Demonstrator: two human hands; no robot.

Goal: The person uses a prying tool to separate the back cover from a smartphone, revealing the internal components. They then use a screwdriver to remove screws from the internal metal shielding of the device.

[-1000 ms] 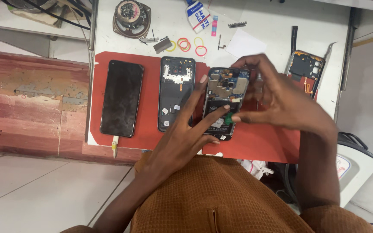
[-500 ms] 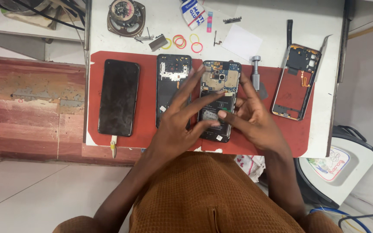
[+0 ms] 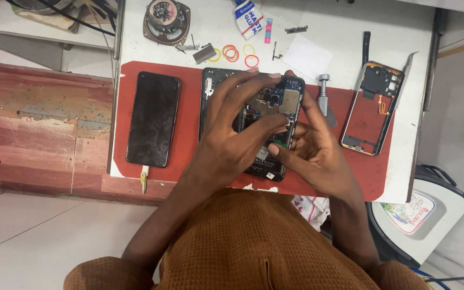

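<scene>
Both hands, left point(image 3: 232, 145) and right point(image 3: 312, 153), grip the opened black phone body point(image 3: 275, 107) at the red mat's point(image 3: 189, 134) centre.

A single head-worn camera looks almost straight down, from close above, onto a white worktable point(image 3: 350, 32) covered by a red rubber mat point(image 3: 189, 107). The wearer's brown-sleeved arms enter from the bottom edge.

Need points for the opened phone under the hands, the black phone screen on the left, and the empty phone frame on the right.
opened phone point(image 3: 288, 99): head view, gold shield near its top.
black phone screen point(image 3: 153, 119): head view, middle of the dark glass.
empty phone frame point(image 3: 374, 80): head view, dark upper section.
</scene>
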